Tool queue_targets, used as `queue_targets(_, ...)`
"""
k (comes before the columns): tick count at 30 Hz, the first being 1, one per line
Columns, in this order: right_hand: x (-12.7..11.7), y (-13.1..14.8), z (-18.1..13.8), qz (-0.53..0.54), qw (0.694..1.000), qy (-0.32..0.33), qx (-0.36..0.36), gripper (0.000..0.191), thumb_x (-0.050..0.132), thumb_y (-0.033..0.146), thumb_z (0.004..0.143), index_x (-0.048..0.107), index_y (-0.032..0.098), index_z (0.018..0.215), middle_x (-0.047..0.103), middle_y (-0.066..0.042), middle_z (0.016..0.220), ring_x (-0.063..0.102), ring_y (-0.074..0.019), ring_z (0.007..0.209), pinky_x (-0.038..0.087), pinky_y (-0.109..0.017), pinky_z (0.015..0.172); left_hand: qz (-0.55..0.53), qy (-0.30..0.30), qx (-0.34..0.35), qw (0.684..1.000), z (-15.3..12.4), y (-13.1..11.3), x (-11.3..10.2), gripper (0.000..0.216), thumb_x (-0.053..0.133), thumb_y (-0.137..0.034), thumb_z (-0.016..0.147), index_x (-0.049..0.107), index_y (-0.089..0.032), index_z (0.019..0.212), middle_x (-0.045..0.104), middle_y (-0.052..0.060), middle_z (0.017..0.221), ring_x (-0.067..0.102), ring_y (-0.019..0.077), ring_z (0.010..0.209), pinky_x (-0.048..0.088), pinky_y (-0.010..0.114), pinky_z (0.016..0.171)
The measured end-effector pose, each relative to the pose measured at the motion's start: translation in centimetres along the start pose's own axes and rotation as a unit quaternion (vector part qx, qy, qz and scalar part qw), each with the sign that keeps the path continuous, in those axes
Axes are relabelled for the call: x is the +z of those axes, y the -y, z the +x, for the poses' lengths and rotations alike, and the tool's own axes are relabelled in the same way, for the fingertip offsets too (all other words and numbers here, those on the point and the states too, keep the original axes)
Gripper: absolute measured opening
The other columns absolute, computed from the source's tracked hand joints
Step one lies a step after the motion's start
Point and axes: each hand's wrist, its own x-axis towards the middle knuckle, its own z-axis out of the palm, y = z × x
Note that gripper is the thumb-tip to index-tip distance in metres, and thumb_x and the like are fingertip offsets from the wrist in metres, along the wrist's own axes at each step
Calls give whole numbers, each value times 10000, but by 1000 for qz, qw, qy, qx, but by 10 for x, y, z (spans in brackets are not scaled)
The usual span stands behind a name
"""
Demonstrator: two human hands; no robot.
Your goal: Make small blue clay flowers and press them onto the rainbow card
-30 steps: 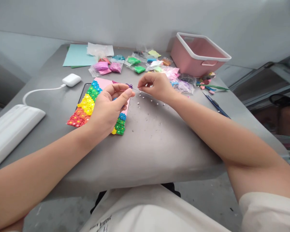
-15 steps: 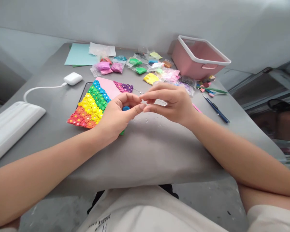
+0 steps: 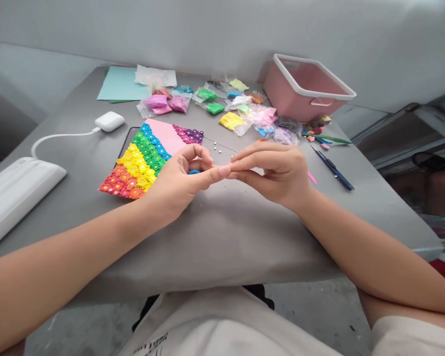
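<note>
Over the table's middle, my left hand (image 3: 180, 175) has curled fingers, its thumb tip meeting the fingertips of my right hand (image 3: 276, 170). Whatever is pinched there is too small to make out. A blue lump (image 3: 194, 172) shows through the gap between my left thumb and fingers; I cannot tell whether it is held or lies behind. Behind the left wrist is a pink board (image 3: 163, 133) with rainbow bands of tiny clay flowers (image 3: 137, 158), partly covered by the hand. A thin metal rod (image 3: 220, 144) and several small white beads (image 3: 220, 152) lie beyond the fingertips.
Bags of coloured clay (image 3: 232, 120) spread along the back, beside a pink bin (image 3: 292, 89). A blue craft knife (image 3: 332, 168) lies right, near clay scraps (image 3: 319, 131). On the left are a white power bank (image 3: 22, 193), a cable and a white case (image 3: 110, 121).
My right hand has shifted slightly right and down, and my left thumb has stretched out toward it. The rod and white beads behind the fingers show more now.
</note>
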Motion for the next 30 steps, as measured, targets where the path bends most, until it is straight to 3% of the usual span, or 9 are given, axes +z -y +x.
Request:
queue_targets(4, -1, -10, 3, 86, 988, -71, 106, 291, 581, 517, 983, 620, 250, 875, 686, -12, 767, 643, -144, 671, 524, -294, 575, 36, -33, 23, 999, 1, 0, -1, 168, 828, -276, 789, 689, -217, 864, 594, -35, 763, 481, 68, 605, 392, 200, 565)
queue_targets(6, -4, -19, 4, 92, 982, -85, 141, 372, 520, 583, 991, 574, 248, 838, 652, 0, 734, 608, -134, 631, 496, -285, 562, 43, -52, 29, 997, 3, 0, -2, 167, 803, -327, 821, 749, -219, 937, 633, -10, 822, 494, 77, 625, 422, 210, 587)
queue_targets(10, -10, -41, 7, -4, 982, -29, 188, 434, 589, 572, 958, 596, 215, 713, 624, 3, 661, 497, -108, 552, 399, -278, 524, 56, -64, 31, 996, 6, 2, -5, 251, 820, -431, 798, 790, -199, 889, 686, 25, 845, 500, 92, 633, 439, 227, 595)
queue_targets(13, -12, -55, 8, -50, 984, 28, 166, 217, 716, 392, 896, 703, 203, 789, 692, -17, 757, 561, -132, 658, 417, -287, 590, 72, -63, 29, 995, 7, 3, -7, 270, 865, -437, 745, 803, -207, 872, 692, 19, 828, 506, 92, 646, 439, 218, 599)
queue_targets(15, -12, -64, 9, -77, 984, 53, 150, 82, 695, 255, 885, 741, 204, 840, 727, -28, 823, 603, -150, 732, 438, -296, 647, 79, -66, 26, 994, 7, 4, -8, 278, 887, -425, 717, 807, -219, 886, 684, 9, 825, 502, 88, 648, 428, 210, 588)
queue_targets(21, -10, -75, 13, -164, 959, 139, 184, 163, 652, 246, 910, 755, 194, 795, 737, -46, 804, 596, -160, 711, 437, -314, 690, 79, -68, 11, 994, 7, 3, -8, 307, 886, -407, 720, 810, -230, 960, 740, 26, 932, 519, 86, 666, 424, 204, 589)
queue_targets(26, -9, -75, 13, -170, 952, 144, 211, 93, 723, 244, 861, 762, 213, 782, 734, -39, 818, 595, -170, 728, 433, -318, 686, 48, -65, 17, 997, 8, 2, -7, 245, 848, -388, 777, 809, -212, 942, 759, 26, 908, 512, 69, 627, 444, 196, 607)
queue_targets(30, -10, -75, 14, -185, 946, 125, 233, 187, 715, 271, 881, 727, 188, 714, 715, -41, 764, 574, -158, 688, 418, -319, 675, 49, -62, 26, 997, 9, 3, -8, 308, 864, -470, 744, 792, -194, 859, 733, 28, 833, 500, 76, 602, 430, 209, 576)
